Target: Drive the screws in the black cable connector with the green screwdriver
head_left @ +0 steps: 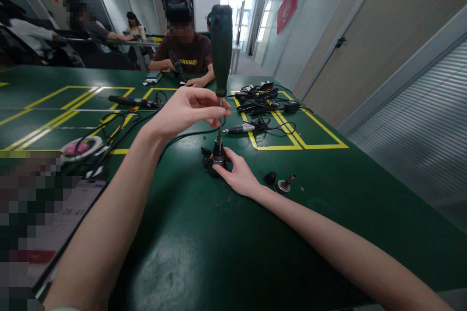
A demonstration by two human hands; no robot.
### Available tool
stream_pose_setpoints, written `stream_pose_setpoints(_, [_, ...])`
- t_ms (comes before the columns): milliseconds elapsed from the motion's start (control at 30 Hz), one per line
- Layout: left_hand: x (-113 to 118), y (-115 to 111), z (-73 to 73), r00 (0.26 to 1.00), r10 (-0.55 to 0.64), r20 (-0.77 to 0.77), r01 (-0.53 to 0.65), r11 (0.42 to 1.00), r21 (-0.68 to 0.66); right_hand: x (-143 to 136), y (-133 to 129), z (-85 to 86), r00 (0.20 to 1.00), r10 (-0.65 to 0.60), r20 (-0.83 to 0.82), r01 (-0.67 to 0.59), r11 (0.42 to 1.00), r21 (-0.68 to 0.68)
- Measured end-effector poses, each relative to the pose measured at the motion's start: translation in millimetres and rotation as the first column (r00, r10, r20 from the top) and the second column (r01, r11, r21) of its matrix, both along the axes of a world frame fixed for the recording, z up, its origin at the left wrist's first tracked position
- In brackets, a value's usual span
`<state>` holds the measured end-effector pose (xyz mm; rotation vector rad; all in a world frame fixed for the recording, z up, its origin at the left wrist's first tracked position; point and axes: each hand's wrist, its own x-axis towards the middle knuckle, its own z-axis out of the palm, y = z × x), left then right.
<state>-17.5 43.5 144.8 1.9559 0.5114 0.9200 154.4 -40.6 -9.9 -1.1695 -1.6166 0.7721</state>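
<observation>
My left hand (188, 112) pinches the thin metal shaft of an upright screwdriver (221, 53) just below its dark green handle. The shaft's lower end meets a small black and metal cylindrical part (218, 153) on the green table; the tip itself is hidden. The fingers of my right hand (237, 173) are closed round that part from the right. A coiled black cable (209, 167) lies beside and behind it. To the right of my right hand are a small black cap (270, 177) and a round metal piece with a brownish stem (283, 185).
Beyond my hands lie a silver pen-like tool (241, 129), a heap of black cables (264, 102) and a dark tool (127, 101). A white ring-shaped item (82, 148) and a tablet-like screen (69, 214) are at left. Across the table (310, 233), a person (186, 48) holds a tool.
</observation>
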Motion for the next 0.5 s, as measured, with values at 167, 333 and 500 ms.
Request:
stream_pose_setpoints(167, [-2.6,2.2,1.1,1.0,0.002,0.002,-0.002,1.0,0.004,-0.7,-0.2,-1.1,1.0,-0.005,-0.006,0.005,1.0,-0.001])
stream_pose_setpoints(333, [0.4,2.3,-0.7,1.0,0.007,-0.002,-0.007,1.0,0.018,0.2,-0.6,-1.3,1.0,-0.001,-0.004,0.001,1.0,-0.001])
stream_pose_setpoints(500, [5.7,1.5,-3.4,0.999,0.001,0.047,-0.002,1.0,0.028,0.2,-0.5,-1.0,1.0,0.001,-0.005,-0.001,1.0,-0.001])
